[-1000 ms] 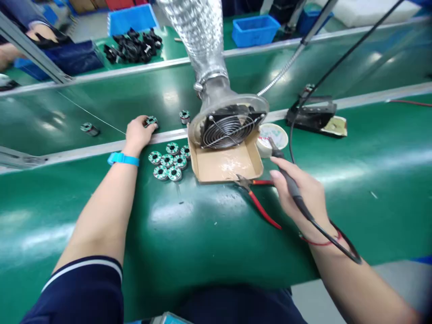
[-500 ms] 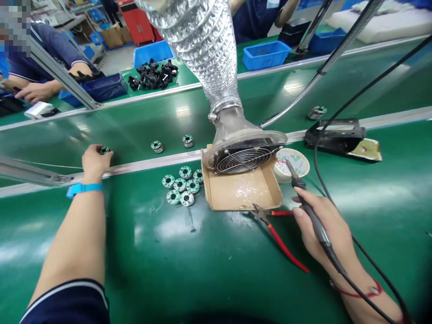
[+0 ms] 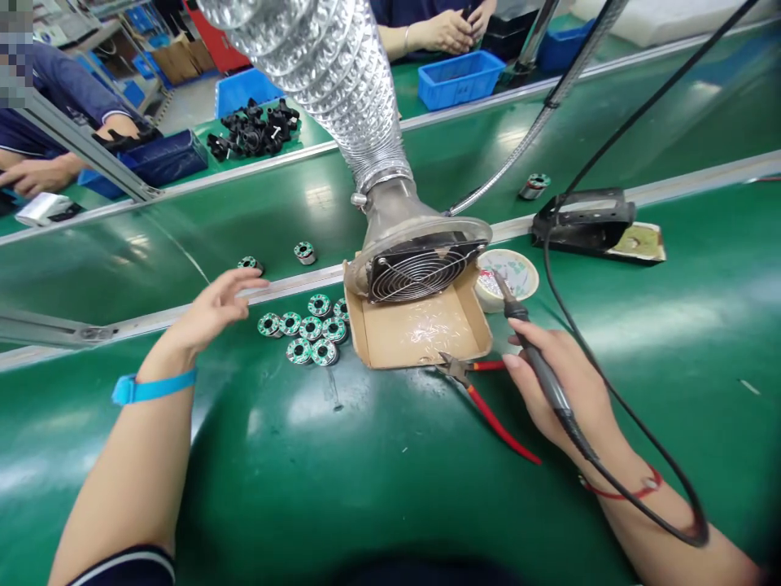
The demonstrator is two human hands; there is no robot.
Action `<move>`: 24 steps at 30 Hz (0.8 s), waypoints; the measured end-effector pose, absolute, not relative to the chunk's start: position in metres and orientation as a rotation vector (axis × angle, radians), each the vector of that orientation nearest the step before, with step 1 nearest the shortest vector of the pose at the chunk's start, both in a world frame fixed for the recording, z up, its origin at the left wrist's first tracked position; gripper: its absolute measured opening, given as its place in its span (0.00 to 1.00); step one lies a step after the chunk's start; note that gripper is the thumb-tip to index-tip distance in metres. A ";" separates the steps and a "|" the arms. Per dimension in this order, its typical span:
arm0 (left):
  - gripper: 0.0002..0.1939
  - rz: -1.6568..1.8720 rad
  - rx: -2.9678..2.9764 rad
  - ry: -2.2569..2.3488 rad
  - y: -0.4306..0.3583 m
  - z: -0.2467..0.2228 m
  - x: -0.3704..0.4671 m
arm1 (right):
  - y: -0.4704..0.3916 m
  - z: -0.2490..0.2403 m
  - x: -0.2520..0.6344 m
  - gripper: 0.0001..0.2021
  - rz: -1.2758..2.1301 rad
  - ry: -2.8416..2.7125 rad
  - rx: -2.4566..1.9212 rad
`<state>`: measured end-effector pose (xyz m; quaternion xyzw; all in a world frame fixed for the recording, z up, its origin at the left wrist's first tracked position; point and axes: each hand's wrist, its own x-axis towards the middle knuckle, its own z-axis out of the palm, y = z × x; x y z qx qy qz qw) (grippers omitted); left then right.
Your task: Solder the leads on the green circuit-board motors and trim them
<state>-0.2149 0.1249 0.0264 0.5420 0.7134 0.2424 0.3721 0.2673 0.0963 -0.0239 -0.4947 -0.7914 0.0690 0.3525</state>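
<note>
My left hand (image 3: 211, 313) is open and empty, its fingers stretched toward a small round stator with a green circuit-board top (image 3: 249, 264). Whether the fingertips touch that part is unclear. A second stator (image 3: 305, 252) stands farther right, behind the metal rail. Just right of my left hand, several more sit in a cluster (image 3: 311, 328) on the green bench. My right hand (image 3: 589, 399) is closed around the handle of a soldering iron (image 3: 546, 378), whose tip points over a round tub (image 3: 518, 275). Red-handled cutting pliers (image 3: 497, 423) lie left of that hand.
A fume extractor fan (image 3: 421, 273) on a silver duct hangs over a shallow cardboard box (image 3: 421, 334). A black iron holder (image 3: 586, 220) stands right, with the iron's cable looping past. Co-workers' hands (image 3: 448, 32) are beyond the rail, near a blue bin (image 3: 460, 81).
My left hand has let go of a stator, now at the cluster's left end, and moved right with its fingers opened. My right hand still holds the soldering iron. The view has shifted slightly.
</note>
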 end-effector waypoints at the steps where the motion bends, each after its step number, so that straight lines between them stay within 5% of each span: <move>1: 0.43 0.655 1.410 1.898 0.139 0.026 -0.214 | 0.097 -0.024 0.267 0.20 0.182 -2.044 -1.284; 5: 0.47 0.627 1.543 2.086 0.198 0.006 -0.197 | 0.099 -0.025 0.268 0.19 0.215 -2.040 -1.290; 10: 0.28 0.547 1.731 2.127 0.222 -0.008 -0.181 | 0.101 -0.024 0.271 0.18 0.214 -2.046 -1.230; 18: 0.27 0.558 1.653 2.321 0.106 0.028 -0.198 | 0.095 -0.016 0.272 0.18 0.288 -1.976 -1.239; 24: 0.23 0.293 1.676 2.337 0.014 0.013 -0.203 | 0.091 -0.015 0.271 0.17 0.308 -1.971 -1.192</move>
